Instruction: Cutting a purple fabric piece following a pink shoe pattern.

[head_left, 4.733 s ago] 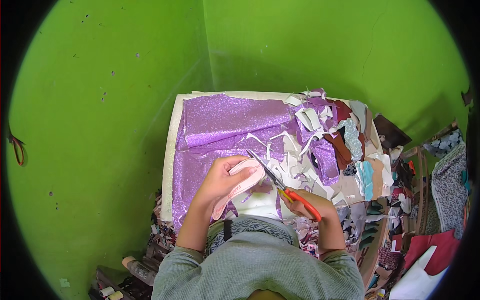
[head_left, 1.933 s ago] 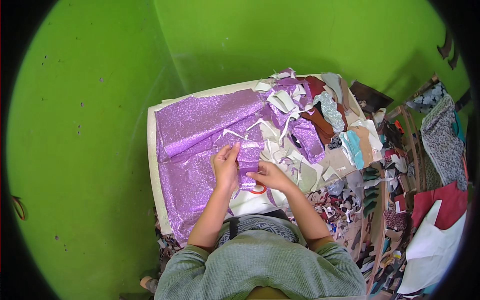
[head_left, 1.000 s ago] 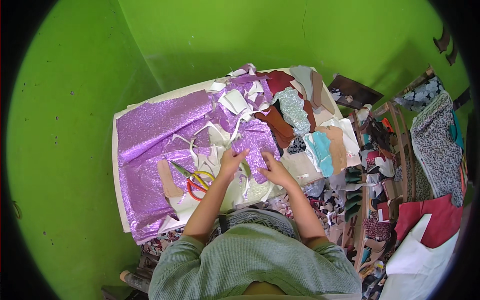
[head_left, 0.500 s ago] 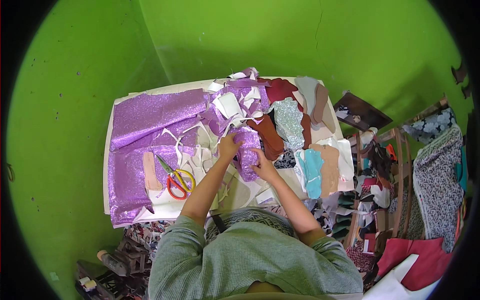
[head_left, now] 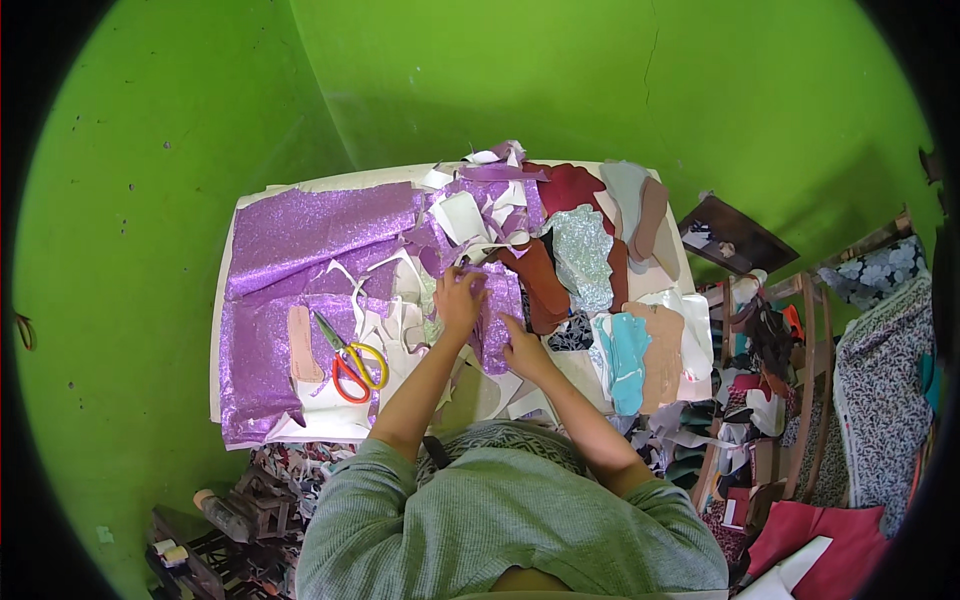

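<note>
A cut piece of purple glitter sheet (head_left: 495, 305) lies before me in the middle of the worktable. My left hand (head_left: 458, 302) grips its left side, the fingers bent over the edge. Low on its right side, my right hand (head_left: 522, 347) holds it with the thumb up along the edge; the other fingers are partly hidden. To the left lie scissors (head_left: 352, 362) with one red and one yellow handle, blades slightly apart. Beside them is a pinkish sole-shaped pattern piece (head_left: 304, 345). Larger purple glitter sheets (head_left: 320, 235) cover the table's left part.
White and purple offcuts (head_left: 465, 215) heap at the back middle. Brown cut pieces (head_left: 540, 280), a silver glitter stack (head_left: 582, 255), turquoise pieces (head_left: 627, 360) and a tan piece (head_left: 660, 350) lie to the right. A wooden rack (head_left: 812, 380) with fabric scraps stands right of the table.
My left hand has shifted slightly, its fingers now further over the purple piece. The right hand has moved a little lower along the edge. The view has shifted slightly.
</note>
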